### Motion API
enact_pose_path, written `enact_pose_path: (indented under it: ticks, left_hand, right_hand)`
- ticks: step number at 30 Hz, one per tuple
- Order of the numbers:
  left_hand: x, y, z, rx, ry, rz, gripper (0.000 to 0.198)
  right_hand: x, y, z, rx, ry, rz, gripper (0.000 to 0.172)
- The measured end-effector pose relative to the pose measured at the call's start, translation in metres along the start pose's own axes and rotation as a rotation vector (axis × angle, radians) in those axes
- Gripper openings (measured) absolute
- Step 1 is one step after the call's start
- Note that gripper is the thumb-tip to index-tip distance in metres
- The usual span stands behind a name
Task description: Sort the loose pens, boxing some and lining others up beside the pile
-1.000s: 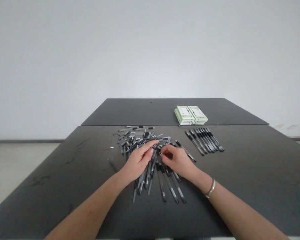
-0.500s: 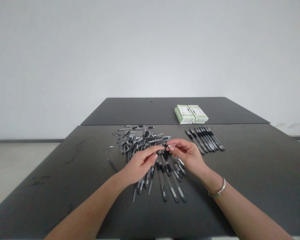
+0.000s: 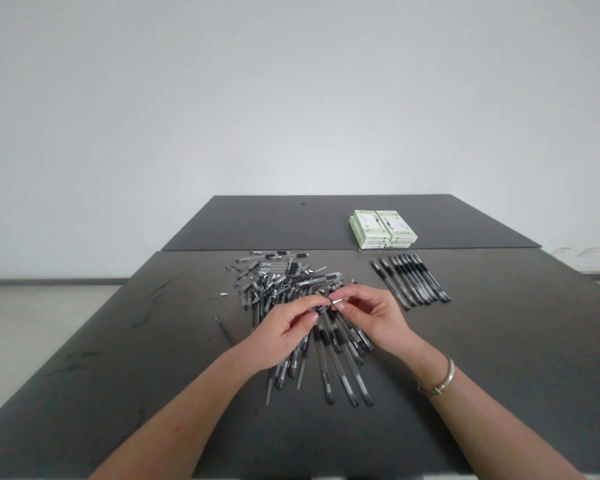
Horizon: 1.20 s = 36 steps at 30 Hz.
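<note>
Above the heap of loose pen parts, my two hands meet fingertip to fingertip. A small silver pen tip shows between the thumb and forefinger of my right hand, which is closed on it. My left hand has its thumb and forefinger closed just to the left of that tip. What lies in the left fingers is too small and too covered to name. Beneath both hands, several clear pens with black grips fan out toward me.
A row of black-gripped pens lies to the right. Green and white boxes are stacked on the rear table section. Left of the heap are a lone silver tip and a dark thin pen part.
My right fingers have dropped slightly and the silver tip in them has turned, showing more of its length. A black piece seen beside it earlier is hidden now. My left hand has barely moved.
</note>
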<state>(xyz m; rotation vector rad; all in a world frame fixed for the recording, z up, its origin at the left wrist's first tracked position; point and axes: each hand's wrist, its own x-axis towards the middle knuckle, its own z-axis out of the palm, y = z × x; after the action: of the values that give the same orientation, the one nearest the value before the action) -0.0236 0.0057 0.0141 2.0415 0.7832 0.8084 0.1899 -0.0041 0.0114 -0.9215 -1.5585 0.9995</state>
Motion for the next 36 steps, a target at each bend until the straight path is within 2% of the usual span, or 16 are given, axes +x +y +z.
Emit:
enact_pose_path:
  ticks: [10,21,28,36]
  left_hand:
    - [-0.0003,0.0018,0.0003,0.026,-0.031,-0.045,0.034]
    - [-0.0014,-0.0034,0.0016,0.053,-0.024,-0.043,0.033]
    - [0.0003,-0.0019,0.0010,0.043,-0.028,-0.033,0.034]
    - [-0.0017,-0.0039,0.0010,0.047,-0.028,-0.053,0.033]
  right_hand:
    - [-0.0005,-0.0050,-0.0031,-0.071,-0.081,-0.041,0.014]
    - [0.0004,-0.0051,-0.0042,0.036,-0.037,-0.019,0.015]
    - [-0.0008,-0.0069,-0.0041,-0.059,-0.111,-0.054,0.015]
    - [0.0021,-0.0077,-0.0088,-0.094,-0.047,-0.092,0.015]
